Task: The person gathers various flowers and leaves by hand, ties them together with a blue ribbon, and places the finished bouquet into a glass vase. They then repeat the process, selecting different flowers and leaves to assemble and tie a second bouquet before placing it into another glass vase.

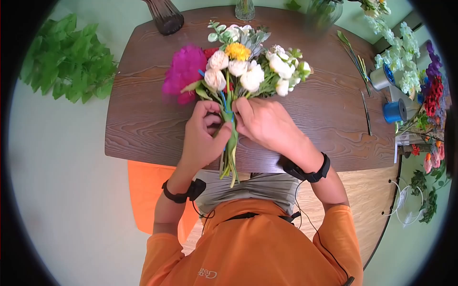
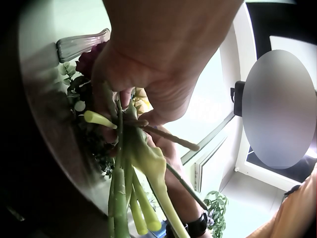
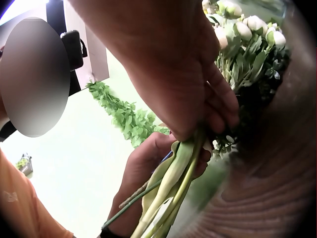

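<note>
A bouquet of white, cream, yellow, red and magenta flowers lies over the table, its stems pointing toward the person and past the front edge. Curled round the stems from the left is my left hand, thumb along them. My right hand pinches at the stems from the other side, just under the blossoms. Between the two hands a thin blue ribbon crosses the stems. Seen from the left wrist, the cut stem ends fan out below the fingers. The right fingertips are partly hidden behind the stems.
On the dark wooden table, a ribbon spool and a blue spool stand at the right, near loose stems. A dark glass vase and a clear vase are at the back. Leafy greenery hangs left.
</note>
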A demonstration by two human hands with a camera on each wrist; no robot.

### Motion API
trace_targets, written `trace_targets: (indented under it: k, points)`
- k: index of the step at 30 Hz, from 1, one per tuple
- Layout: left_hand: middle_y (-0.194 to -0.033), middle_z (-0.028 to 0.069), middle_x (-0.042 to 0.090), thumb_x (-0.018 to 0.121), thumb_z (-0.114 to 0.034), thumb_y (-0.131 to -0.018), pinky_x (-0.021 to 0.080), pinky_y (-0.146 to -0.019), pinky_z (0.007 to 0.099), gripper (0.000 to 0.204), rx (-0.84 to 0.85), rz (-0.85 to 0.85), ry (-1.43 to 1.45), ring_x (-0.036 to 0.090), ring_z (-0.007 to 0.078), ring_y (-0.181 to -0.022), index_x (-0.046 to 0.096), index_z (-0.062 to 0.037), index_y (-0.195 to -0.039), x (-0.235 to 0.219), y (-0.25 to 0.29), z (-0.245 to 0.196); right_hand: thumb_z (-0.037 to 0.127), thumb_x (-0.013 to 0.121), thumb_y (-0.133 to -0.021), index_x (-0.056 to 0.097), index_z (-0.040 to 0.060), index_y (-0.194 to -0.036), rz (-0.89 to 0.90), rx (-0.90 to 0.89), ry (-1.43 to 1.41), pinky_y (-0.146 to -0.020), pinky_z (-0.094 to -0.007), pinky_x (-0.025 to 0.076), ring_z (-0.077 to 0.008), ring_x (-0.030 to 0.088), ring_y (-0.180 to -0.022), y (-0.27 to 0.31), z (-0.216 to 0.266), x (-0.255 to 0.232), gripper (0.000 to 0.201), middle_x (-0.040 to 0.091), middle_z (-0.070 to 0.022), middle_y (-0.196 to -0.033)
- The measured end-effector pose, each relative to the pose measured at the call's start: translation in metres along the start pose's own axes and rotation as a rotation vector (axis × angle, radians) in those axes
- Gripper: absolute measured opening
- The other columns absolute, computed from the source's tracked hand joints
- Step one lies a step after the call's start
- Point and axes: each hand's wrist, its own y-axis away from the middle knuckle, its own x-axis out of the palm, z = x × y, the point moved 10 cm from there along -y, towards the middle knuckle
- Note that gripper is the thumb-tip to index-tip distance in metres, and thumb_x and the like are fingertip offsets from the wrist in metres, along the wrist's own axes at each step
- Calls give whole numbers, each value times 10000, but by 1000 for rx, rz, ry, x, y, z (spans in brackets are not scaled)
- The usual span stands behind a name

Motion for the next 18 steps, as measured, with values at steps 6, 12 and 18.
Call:
trace_targets:
  k: [6, 12, 18]
  points:
    - [-945, 82, 689, 672, 7, -920, 562, -676, 246, 209, -59, -5, -25, 678, 91, -847, 550, 19, -1089, -9, -14, 8, 123, 713, -837, 520, -1, -953, -7, 40, -54, -606, -460, 528, -363, 665, -682, -3, -15, 8, 256, 640, -170, -717]
    - [-875, 75, 710, 678, -11, -922, 555, -647, 241, 174, -83, 26, -70, 674, 79, -795, 570, 29, -1053, -5, -16, 18, 102, 677, -847, 544, 1, -993, -7, 78, -167, -622, -475, 529, -383, 663, -685, 2, -18, 10, 222, 643, -188, -711]
    - [-849, 59, 683, 648, -5, -918, 519, -620, 246, 176, -133, 107, -10, 633, 62, -774, 553, 34, -1061, -8, -17, 36, 79, 675, -821, 557, -9, -1022, 28, 101, -205, -635, -494, 527, -407, 665, -695, 5, -23, 12, 249, 645, -201, -707]
